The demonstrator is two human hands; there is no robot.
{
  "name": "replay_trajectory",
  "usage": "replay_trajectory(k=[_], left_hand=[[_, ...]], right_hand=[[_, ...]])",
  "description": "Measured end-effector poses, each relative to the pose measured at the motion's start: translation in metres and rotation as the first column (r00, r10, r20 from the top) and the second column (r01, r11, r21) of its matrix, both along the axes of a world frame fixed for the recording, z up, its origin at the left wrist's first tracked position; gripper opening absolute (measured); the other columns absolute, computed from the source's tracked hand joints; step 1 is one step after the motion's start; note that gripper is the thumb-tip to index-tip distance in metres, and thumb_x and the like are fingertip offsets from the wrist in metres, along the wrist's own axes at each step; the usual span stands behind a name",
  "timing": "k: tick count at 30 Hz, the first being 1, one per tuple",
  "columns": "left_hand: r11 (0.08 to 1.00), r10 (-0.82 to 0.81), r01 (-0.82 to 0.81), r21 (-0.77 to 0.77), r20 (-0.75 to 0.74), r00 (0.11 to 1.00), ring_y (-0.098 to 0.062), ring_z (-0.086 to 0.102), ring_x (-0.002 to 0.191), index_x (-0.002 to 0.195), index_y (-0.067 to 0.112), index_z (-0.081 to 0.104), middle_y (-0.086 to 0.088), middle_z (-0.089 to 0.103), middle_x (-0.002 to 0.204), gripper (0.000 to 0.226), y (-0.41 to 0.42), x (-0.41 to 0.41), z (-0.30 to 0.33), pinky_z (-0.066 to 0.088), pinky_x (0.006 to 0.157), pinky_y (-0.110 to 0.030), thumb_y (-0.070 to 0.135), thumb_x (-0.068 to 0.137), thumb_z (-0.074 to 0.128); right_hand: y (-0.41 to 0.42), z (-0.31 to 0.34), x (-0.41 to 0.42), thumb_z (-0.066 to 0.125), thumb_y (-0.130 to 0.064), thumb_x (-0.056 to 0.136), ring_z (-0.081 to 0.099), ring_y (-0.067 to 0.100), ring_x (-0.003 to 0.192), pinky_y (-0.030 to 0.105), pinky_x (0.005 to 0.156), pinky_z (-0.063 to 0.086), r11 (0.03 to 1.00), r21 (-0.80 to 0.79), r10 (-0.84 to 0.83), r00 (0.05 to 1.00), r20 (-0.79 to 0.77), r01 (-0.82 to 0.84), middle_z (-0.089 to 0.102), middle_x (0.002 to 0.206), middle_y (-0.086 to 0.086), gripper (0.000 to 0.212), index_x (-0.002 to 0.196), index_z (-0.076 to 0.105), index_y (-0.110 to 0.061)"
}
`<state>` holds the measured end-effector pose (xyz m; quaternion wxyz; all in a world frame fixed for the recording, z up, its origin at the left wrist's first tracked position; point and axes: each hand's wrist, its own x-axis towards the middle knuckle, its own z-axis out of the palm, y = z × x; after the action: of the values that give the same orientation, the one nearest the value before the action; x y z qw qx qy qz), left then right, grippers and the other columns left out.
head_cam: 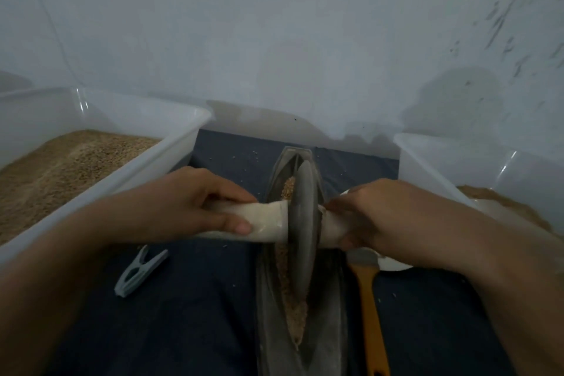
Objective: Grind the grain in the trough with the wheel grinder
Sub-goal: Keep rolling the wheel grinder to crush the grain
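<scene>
A pale wall [274, 24] fills the upper half of the view, from nine o'clock round to three o'clock. Below it a dark blue cloth [183, 314] covers the surface from centre down to six o'clock. At nine o'clock sits a large white bin [171, 143] heaped with tan grain, and at three o'clock a second white bin [442, 162] holds a smaller tan heap. Running from centre toward six o'clock lies the long grey boat-shaped trough [268, 330], with a strip of crushed grain [290, 290] along its groove. The wheel grinder [302, 217] stands upright on edge in that groove at the centre, its pale handle [265, 221] passing through the disc to both sides. The left hand [189, 201], just toward nine o'clock from the wheel, has its fingers and thumb wrapped around the left end of the handle. The right hand [375, 217], just toward three o'clock, grasps the right end, fingers curled over it. Beside the trough toward five o'clock lies an orange-handled brush [370, 314], its head partly under the right wrist. At eight o'clock a grey clothes peg [140, 272] rests on the cloth. Stray grains dot the cloth near twelve o'clock.
</scene>
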<state>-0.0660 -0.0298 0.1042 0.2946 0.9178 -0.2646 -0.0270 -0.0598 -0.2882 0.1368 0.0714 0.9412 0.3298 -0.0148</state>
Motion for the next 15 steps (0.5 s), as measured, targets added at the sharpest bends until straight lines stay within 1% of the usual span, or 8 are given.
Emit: replay_trajectory(k=[1,3,4,6,8,10,13,15], left_hand=[[0.998,-0.058,0.059,0.01,-0.072,0.996,0.01,0.06,0.093,0.102,0.049,0.064,0.031,0.065,0.1,0.036,0.003,-0.002,0.003,0.043,0.081,-0.007,0.059,0.068,0.061],[0.991,-0.131,0.134,0.003,-0.186,0.974,0.006,0.061,0.098,0.111,0.043,0.063,0.025,0.066,0.106,0.039,0.006,-0.005,0.007,0.044,0.084,-0.011,0.053,0.073,0.064],[0.989,-0.143,0.147,0.004,-0.207,0.968,0.005,0.061,0.098,0.112,0.042,0.063,0.025,0.066,0.107,0.04,0.006,-0.005,0.007,0.044,0.084,-0.012,0.052,0.074,0.064],[0.992,-0.094,0.106,0.062,-0.169,0.981,0.008,0.06,0.095,0.11,0.044,0.062,0.027,0.065,0.104,0.04,0.003,-0.004,0.005,0.044,0.081,-0.011,0.055,0.072,0.061],[0.989,0.025,-0.019,0.145,-0.036,0.999,0.009,0.058,0.092,0.109,0.046,0.059,0.025,0.065,0.101,0.035,-0.003,0.0,-0.001,0.043,0.08,-0.014,0.055,0.075,0.058],[0.968,0.141,-0.172,0.185,0.172,0.975,0.002,0.056,0.096,0.119,0.042,0.055,0.02,0.062,0.108,0.035,-0.013,0.006,-0.01,0.043,0.085,-0.023,0.046,0.085,0.057],[0.926,0.227,-0.346,0.153,0.506,0.832,-0.015,0.055,0.107,0.129,0.03,0.052,0.007,0.061,0.117,0.041,-0.028,0.01,-0.027,0.036,0.087,-0.028,0.038,0.089,0.055],[0.915,0.229,-0.377,0.147,0.581,0.781,-0.019,0.055,0.11,0.131,0.026,0.051,0.004,0.06,0.12,0.044,-0.032,0.012,-0.032,0.034,0.088,-0.03,0.037,0.089,0.055]], right_hand=[[-0.001,0.007,-0.008,0.061,-0.035,0.087,0.056,0.003,0.085,0.018,0.067,0.042,1.0,0.012,0.027,0.998,-0.048,-0.027,0.06,0.094,-0.012,0.014,0.096,0.051,-0.038],[-0.001,0.015,-0.02,0.06,-0.043,0.085,0.052,0.0,0.077,0.015,0.062,0.037,0.998,0.045,0.048,0.991,-0.127,-0.042,0.056,0.086,-0.014,0.015,0.095,0.049,-0.044],[-0.001,0.016,-0.022,0.06,-0.045,0.084,0.052,0.0,0.078,0.015,0.062,0.037,0.998,0.055,0.049,0.989,-0.138,-0.042,0.056,0.086,-0.014,0.017,0.098,0.051,-0.045],[0.0,0.012,-0.017,0.061,-0.042,0.085,0.054,0.001,0.084,0.014,0.065,0.039,0.997,0.076,0.032,0.995,-0.099,-0.024,0.058,0.092,-0.014,0.02,0.103,0.053,-0.044],[0.001,0.0,-0.003,0.06,-0.036,0.088,0.056,0.009,0.097,0.019,0.071,0.041,0.998,0.059,-0.018,1.0,-0.005,0.018,0.06,0.106,-0.008,0.032,0.119,0.053,-0.04],[0.002,-0.013,0.014,0.057,-0.029,0.091,0.053,0.016,0.107,0.023,0.074,0.036,0.995,0.05,-0.085,0.992,0.097,0.081,0.058,0.117,-0.001,0.041,0.131,0.047,-0.035],[0.001,-0.028,0.032,0.054,-0.015,0.091,0.048,0.017,0.111,0.025,0.08,0.036,0.98,0.151,-0.16,0.969,0.189,0.132,0.053,0.119,0.0,0.052,0.138,0.039,-0.032],[-0.001,-0.034,0.039,0.054,-0.014,0.092,0.045,0.017,0.112,0.025,0.084,0.036,0.976,0.172,-0.169,0.961,0.218,0.133,0.051,0.12,0.0,0.055,0.14,0.035,-0.032]])
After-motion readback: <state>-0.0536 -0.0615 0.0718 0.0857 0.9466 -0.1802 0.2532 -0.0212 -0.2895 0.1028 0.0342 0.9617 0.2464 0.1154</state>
